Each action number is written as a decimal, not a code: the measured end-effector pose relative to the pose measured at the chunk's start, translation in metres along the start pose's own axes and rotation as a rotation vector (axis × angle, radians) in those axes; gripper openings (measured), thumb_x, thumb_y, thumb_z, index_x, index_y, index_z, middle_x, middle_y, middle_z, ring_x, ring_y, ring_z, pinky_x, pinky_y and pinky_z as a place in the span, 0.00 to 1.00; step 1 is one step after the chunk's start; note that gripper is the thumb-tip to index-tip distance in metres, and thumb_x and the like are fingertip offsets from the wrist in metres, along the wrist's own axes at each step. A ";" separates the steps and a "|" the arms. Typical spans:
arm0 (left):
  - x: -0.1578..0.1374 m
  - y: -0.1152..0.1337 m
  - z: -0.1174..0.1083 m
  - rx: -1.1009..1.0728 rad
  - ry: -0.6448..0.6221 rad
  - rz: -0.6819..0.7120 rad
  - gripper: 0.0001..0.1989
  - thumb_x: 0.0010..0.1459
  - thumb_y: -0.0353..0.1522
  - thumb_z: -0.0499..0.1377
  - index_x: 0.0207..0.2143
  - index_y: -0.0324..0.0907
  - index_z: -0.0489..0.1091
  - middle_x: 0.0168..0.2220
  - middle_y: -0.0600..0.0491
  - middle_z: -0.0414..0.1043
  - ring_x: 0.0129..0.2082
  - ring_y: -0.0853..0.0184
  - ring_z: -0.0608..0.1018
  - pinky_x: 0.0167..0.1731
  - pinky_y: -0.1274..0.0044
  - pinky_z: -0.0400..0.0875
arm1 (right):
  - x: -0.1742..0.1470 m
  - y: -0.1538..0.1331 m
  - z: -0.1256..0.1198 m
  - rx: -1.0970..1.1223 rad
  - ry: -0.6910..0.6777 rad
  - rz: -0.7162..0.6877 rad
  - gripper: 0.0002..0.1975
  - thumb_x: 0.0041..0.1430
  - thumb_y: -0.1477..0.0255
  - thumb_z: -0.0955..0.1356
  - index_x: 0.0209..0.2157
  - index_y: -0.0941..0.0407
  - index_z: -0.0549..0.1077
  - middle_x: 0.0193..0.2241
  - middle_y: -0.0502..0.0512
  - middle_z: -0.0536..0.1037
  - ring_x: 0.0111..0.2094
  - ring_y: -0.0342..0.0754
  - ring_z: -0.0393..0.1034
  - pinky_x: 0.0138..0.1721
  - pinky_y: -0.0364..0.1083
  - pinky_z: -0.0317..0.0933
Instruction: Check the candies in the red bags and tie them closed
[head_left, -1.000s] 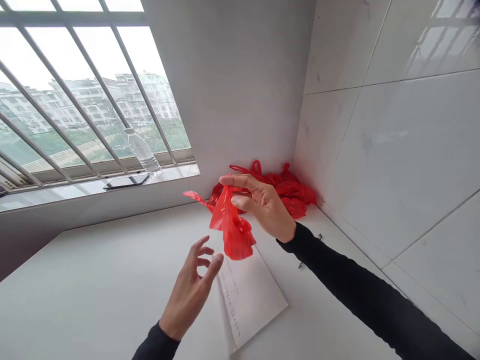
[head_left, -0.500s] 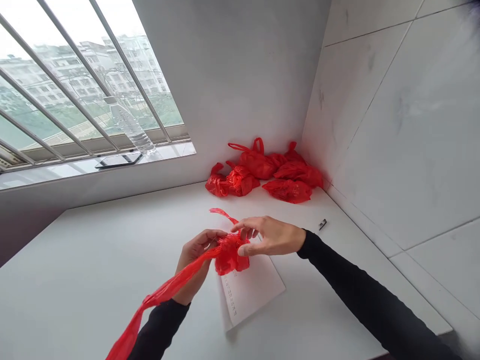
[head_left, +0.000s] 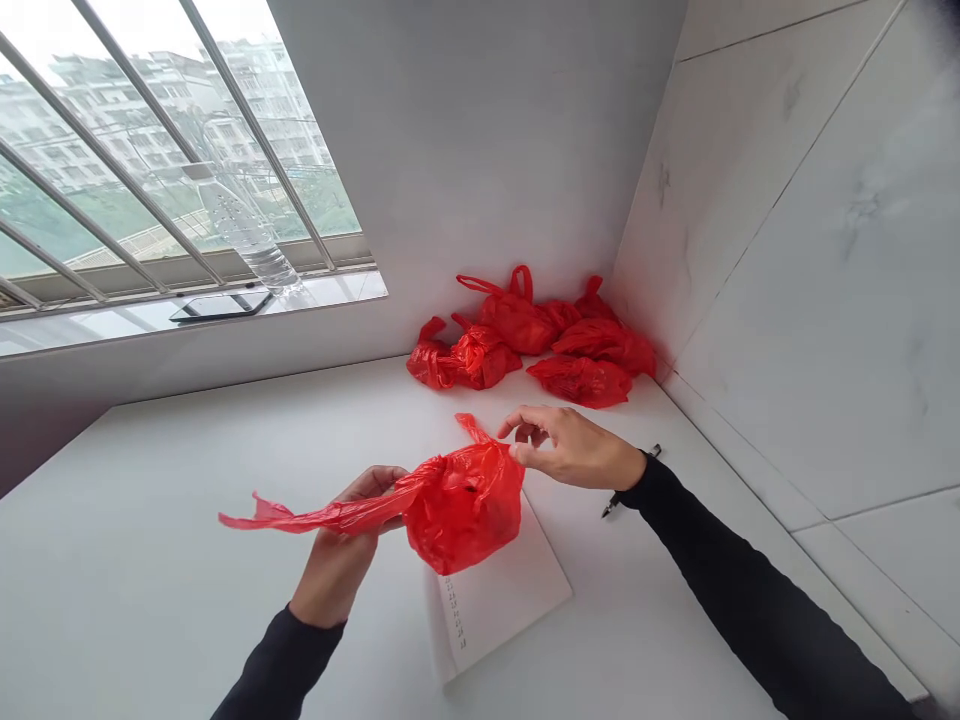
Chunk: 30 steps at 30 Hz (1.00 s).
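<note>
A red plastic bag (head_left: 465,515) hangs partly opened over the notebook (head_left: 517,600), its mouth loose and crumpled. My left hand (head_left: 352,520) is closed on the bag's left side, with one long twisted handle stretching out to the left over the wrist. At the upper right edge of the bag, beside its short second handle, my right hand (head_left: 559,445) pinches the plastic between thumb and curled fingers. Whatever lies inside the bag is hidden, though a small dark spot shows in the opening.
Several bunched red bags (head_left: 517,340) lie against the wall at the back corner. A black pen (head_left: 611,505) lies partly under my right wrist. On the window sill stand a clear water bottle (head_left: 244,230) and a flat dark-edged phone or tablet (head_left: 221,307). The white table (head_left: 187,480) meets tiled walls.
The bag has spread wider and bulkier between my hands. My right hand has moved right and up, my left slightly left. The long handle has swung up, and more of the pen shows.
</note>
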<state>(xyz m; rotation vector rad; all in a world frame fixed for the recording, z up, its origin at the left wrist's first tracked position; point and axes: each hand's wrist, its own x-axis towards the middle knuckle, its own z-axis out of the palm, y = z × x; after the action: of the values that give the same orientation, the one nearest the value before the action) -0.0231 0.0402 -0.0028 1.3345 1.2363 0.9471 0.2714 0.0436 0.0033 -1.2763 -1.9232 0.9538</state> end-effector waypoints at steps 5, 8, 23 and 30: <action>-0.006 -0.002 0.015 -0.078 -0.058 -0.052 0.16 0.53 0.45 0.70 0.36 0.43 0.76 0.36 0.51 0.76 0.32 0.65 0.75 0.34 0.74 0.74 | 0.003 -0.003 0.024 0.065 -0.061 -0.067 0.17 0.60 0.64 0.73 0.50 0.53 0.76 0.39 0.51 0.78 0.41 0.48 0.71 0.43 0.47 0.64; -0.004 -0.005 0.011 -0.097 -0.004 -0.062 0.17 0.52 0.46 0.71 0.35 0.42 0.76 0.34 0.51 0.75 0.31 0.67 0.74 0.32 0.76 0.72 | 0.006 0.003 0.021 0.032 -0.002 0.016 0.05 0.61 0.70 0.69 0.39 0.53 0.75 0.28 0.47 0.74 0.30 0.45 0.68 0.34 0.45 0.61; -0.008 -0.011 0.017 0.080 0.161 0.054 0.27 0.53 0.47 0.69 0.52 0.46 0.75 0.49 0.46 0.78 0.48 0.54 0.79 0.41 0.70 0.75 | -0.001 -0.015 0.027 0.062 0.074 -0.006 0.07 0.64 0.65 0.68 0.39 0.53 0.75 0.31 0.47 0.75 0.31 0.44 0.66 0.36 0.45 0.60; 0.002 -0.018 0.000 0.011 0.306 0.100 0.22 0.60 0.51 0.62 0.43 0.42 0.77 0.42 0.49 0.79 0.38 0.62 0.77 0.35 0.74 0.71 | 0.001 0.006 0.000 0.021 0.314 0.137 0.09 0.65 0.63 0.67 0.37 0.55 0.72 0.26 0.46 0.71 0.28 0.45 0.65 0.32 0.46 0.59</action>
<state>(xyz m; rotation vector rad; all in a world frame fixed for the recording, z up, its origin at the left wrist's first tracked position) -0.0256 0.0407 -0.0208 1.3019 1.4154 1.2522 0.2738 0.0459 -0.0012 -1.4644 -1.5981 0.7826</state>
